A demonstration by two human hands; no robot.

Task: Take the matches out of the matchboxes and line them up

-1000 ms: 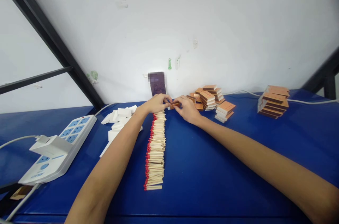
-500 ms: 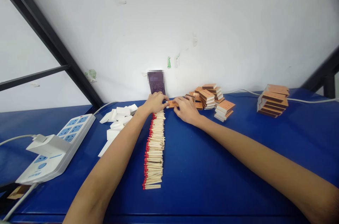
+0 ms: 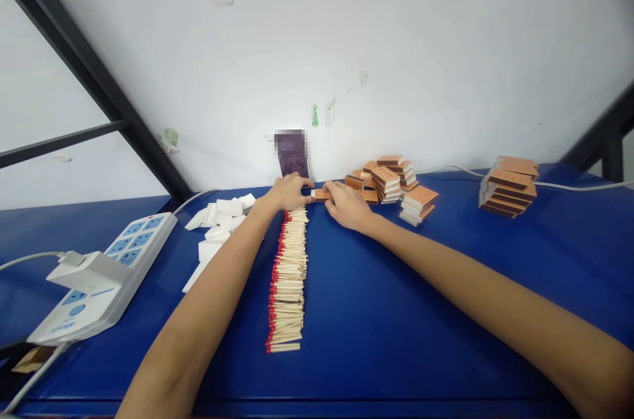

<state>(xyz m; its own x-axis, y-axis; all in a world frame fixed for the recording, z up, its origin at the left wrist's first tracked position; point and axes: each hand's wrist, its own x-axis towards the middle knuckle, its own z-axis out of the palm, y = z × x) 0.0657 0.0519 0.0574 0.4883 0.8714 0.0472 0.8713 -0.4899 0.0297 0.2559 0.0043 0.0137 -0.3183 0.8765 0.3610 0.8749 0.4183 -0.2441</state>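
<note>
Our right hand (image 3: 347, 205) grips a matchbox (image 3: 321, 195) near the back edge of the counter (image 3: 376, 333); our left hand (image 3: 291, 192) curls at its white end, grip unclear. If that hand brushes the matches (image 3: 290, 277) running toward the front edge, their row could scatter. The blue counter meets a scuffed white wall (image 3: 421, 42) between black beams (image 3: 99, 65).

Bright, soft light, stretched edges
</note>
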